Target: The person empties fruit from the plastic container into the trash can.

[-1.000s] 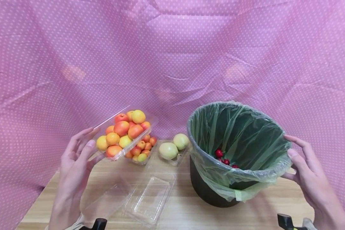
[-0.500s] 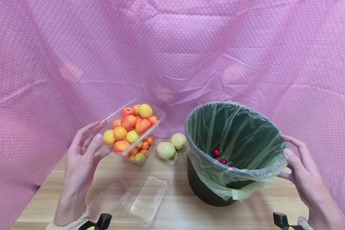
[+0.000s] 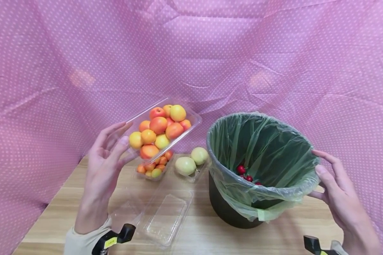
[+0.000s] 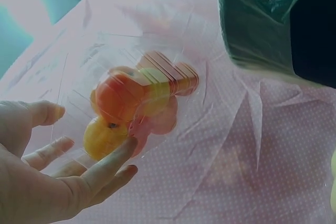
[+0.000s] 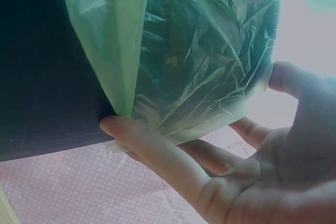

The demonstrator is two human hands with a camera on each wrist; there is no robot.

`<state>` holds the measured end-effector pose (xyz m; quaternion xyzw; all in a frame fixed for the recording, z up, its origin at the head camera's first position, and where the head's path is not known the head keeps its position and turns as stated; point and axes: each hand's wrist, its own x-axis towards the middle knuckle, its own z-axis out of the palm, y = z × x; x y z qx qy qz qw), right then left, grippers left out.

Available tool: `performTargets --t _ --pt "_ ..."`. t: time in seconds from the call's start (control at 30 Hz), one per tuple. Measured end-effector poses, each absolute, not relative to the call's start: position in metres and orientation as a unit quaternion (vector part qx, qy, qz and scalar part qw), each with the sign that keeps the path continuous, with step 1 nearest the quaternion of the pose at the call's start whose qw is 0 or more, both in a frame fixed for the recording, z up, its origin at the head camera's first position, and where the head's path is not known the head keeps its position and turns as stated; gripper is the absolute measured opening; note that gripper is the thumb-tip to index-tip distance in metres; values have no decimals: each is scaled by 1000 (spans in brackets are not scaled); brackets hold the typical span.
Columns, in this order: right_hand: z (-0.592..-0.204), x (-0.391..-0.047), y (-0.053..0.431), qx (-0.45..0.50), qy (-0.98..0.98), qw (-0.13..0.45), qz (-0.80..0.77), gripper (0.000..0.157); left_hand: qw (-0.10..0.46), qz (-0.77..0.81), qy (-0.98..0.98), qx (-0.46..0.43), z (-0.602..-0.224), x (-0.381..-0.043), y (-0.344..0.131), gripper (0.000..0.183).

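My left hand grips a clear plastic fruit container at its near left end, thumb over the side. The raised, tilted container bears several orange-red and yellow round fruits. In the left wrist view, the fingers spread along the container's underside. On the right stands a black trash bin, tipped slightly, lined with a thin green plastic bag. My right hand holds the bin by its right rim, with the bag's folded edge under the fingers. Several red cherries lie inside the bin.
Behind the raised container, a smaller clear box of small orange fruits sits on the wooden table. Beside it are two pale green round fruits in another box. A clear lidded container lies open in front. Pink dotted cloth hangs behind.
My left hand has moved right and upward, carrying the fruit container closer to the bin. My right hand keeps its hold on the bin's rim.
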<state>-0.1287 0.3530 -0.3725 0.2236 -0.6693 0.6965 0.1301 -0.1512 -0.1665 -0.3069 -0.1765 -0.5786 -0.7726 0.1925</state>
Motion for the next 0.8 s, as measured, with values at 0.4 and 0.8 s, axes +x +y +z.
performTargets --t 0.4,0.8 --pt "-373 -127 353 220 -672 135 694 47 209 -745 -601 -199 -290 -158 -143 41" --pt "-371 -127 351 217 -680 138 687 47 226 -723 -621 -201 -279 -162 -128 43"
